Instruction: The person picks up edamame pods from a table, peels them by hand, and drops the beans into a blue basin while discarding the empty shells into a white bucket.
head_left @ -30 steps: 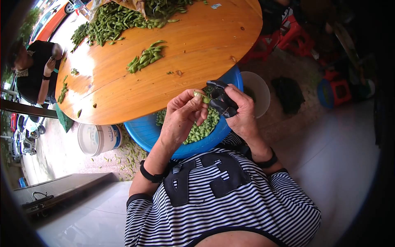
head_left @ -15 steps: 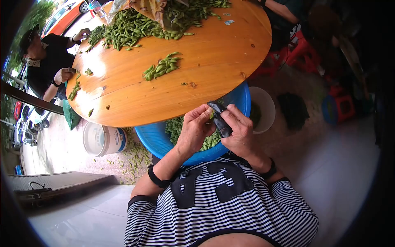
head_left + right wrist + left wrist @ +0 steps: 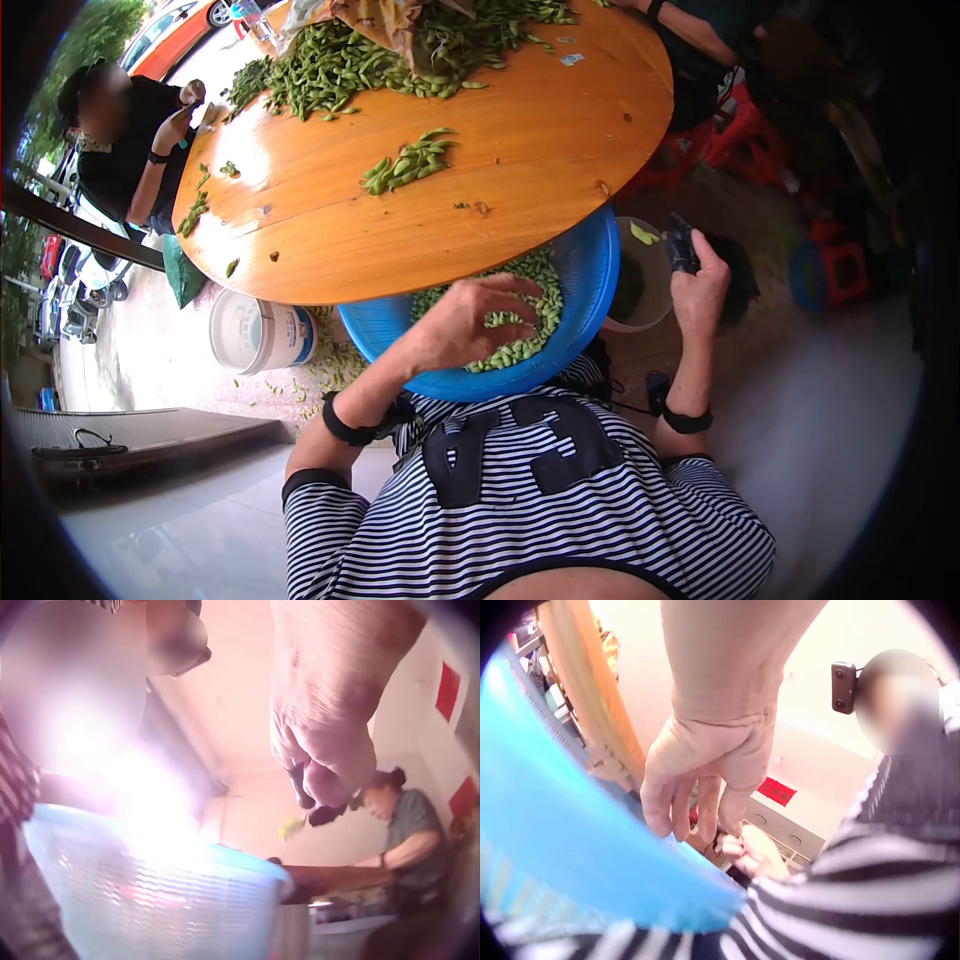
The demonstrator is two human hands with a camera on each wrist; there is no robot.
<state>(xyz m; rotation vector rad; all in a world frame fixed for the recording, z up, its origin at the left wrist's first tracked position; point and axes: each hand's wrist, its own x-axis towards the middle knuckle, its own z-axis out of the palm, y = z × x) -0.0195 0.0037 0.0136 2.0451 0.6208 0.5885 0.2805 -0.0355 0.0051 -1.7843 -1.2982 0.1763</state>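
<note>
Your right hand, wearing black covers, hangs beside the white bucket and grips nothing that shows; a green pod sits just off the fingertips, apparently in mid-air over the bucket's far side. Your left hand, fingers loose and released, hovers over the blue basket, where green beans lie under the table's near edge; whether the fingertips touch them, you cannot tell from here.

The likeliest slip is a miss: a pod let go too near the bucket's rim could land on the floor, where litter already lies beside the pail at your left. Let go too soon, it could instead drop among the beans, since basket and bucket stand side by side. A careless drag of your left wrist could tip the basket, which sits close against your striped shirt.

Mind the edges: the table overhangs the basket, so knuckles raised quickly may knock wood. You have freer room on your right, past the bucket, though red stools stand farther out. On the table, bare wood separates you from the small pile and the big heap beyond
</note>
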